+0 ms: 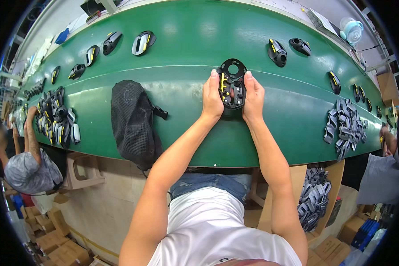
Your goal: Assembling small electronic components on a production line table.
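Observation:
A black computer mouse shell (232, 84) is held upright over the green table, between my two hands. It has a round hole at its far end, a yellow strip along its left side and grey parts inside. My left hand (212, 98) grips its left edge, thumb on top. On the opposite edge, my right hand (253, 98) holds it in the same way. The fingers beneath the shell are hidden. To the left of my left forearm lies a black mesh bag (132, 119) with a strap and buckle.
Mouse shells, such as a grey one (142, 43) and a black one (277, 52), sit along the green table (199, 40). Piles lie left (57, 116) and right (345, 126). A carton (337, 195) of grey parts stands by my right arm. People work at both sides.

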`<state>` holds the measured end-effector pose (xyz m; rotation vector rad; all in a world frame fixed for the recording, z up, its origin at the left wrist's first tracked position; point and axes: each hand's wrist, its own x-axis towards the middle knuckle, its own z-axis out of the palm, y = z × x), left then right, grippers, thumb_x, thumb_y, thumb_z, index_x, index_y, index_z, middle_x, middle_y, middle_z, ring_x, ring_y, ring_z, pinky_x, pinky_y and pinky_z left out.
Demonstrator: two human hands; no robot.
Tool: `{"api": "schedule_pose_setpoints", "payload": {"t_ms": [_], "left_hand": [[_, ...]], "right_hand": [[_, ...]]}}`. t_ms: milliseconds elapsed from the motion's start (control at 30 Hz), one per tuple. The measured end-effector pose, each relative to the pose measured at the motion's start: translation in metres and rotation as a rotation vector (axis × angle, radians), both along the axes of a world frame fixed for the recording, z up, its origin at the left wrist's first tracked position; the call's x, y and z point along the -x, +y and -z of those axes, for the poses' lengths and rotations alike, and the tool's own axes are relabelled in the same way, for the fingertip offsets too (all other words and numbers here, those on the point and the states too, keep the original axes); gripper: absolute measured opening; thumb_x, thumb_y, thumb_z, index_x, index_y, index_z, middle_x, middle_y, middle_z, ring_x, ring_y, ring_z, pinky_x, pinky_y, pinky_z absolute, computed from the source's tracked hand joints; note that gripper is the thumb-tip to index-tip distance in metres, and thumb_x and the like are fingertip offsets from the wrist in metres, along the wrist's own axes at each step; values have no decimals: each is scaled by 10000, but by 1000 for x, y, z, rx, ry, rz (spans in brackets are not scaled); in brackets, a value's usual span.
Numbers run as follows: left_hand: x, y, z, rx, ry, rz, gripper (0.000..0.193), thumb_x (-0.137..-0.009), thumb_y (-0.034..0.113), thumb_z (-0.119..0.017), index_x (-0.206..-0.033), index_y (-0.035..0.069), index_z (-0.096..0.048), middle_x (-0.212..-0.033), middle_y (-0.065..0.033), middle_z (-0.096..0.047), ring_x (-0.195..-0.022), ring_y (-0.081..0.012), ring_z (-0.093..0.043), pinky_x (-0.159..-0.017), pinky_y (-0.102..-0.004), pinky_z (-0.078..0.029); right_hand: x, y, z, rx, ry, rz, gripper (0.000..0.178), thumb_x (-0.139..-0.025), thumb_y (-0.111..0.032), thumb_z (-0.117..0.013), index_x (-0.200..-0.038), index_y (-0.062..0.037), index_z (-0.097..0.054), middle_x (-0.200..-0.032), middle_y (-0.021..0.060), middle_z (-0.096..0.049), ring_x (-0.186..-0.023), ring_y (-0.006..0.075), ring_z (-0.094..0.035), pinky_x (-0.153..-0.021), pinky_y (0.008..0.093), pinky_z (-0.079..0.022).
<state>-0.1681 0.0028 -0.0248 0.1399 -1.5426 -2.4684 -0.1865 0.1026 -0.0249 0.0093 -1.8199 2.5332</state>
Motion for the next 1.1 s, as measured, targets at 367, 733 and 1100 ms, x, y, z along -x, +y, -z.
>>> {"api": "schedule_pose_setpoints", "payload": {"t_ms": [367,733,1100], "left_hand": [[7,-7,14,333,162,-157,394,-961,323,-314,-847,-7,-498,-619,-64,-518,-564,-140,-477,-530,-300,-400],[1,-2,-1,410,230,-131,295,-938,235,-406,-1006,-29,-517,-666,-75,-574,-531,-133,-556,-505,-270,-443],[5,-2,3,362,195,-220,406,-907,238,-450,-1211,-22,-383,-1037,-190,-522,-830,-245,-577,-710,-337,-468]], "right_hand": [[-2,12,-19,-92,86,-145,272,-920,-259,-487,-889,5,-548,-782,-13,-543,-707,47,-481,-649,203,-406],[-2,12,-14,-333,184,-80,88,-808,-26,-563,-867,36,-545,-769,38,-600,-697,78,-583,-635,211,-465],[5,16,-16,-293,67,-79,221,-826,-63,-590,-1012,36,-527,-883,76,-592,-756,116,-593,-636,228,-478]]}}
